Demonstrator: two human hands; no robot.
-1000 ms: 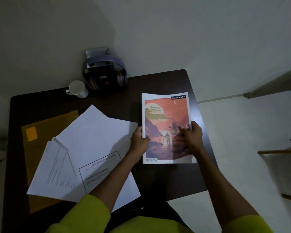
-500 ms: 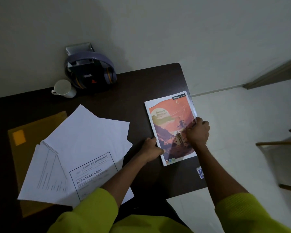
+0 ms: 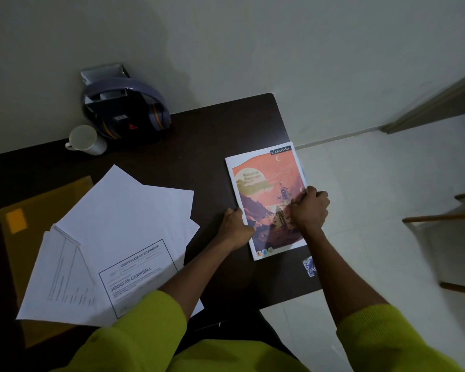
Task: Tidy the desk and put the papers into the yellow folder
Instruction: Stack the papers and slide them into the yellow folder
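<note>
An orange-covered notebook lies flat near the right edge of the dark desk. My left hand grips its left edge and my right hand grips its right edge. Several white papers, one a certificate, are fanned out on the left half of the desk. They lie over the yellow folder, whose upper left part with an orange sticky label shows.
A white mug and purple headphones on a dark box stand at the desk's back edge by the wall. A small blue-and-white wrapper lies near the front right corner. A wooden chair stands to the right.
The notebook has been lowered from upright in both hands to flat on the desk, tilted slightly toward the right edge. Both hands stay on its edges. The view shifted a little.
</note>
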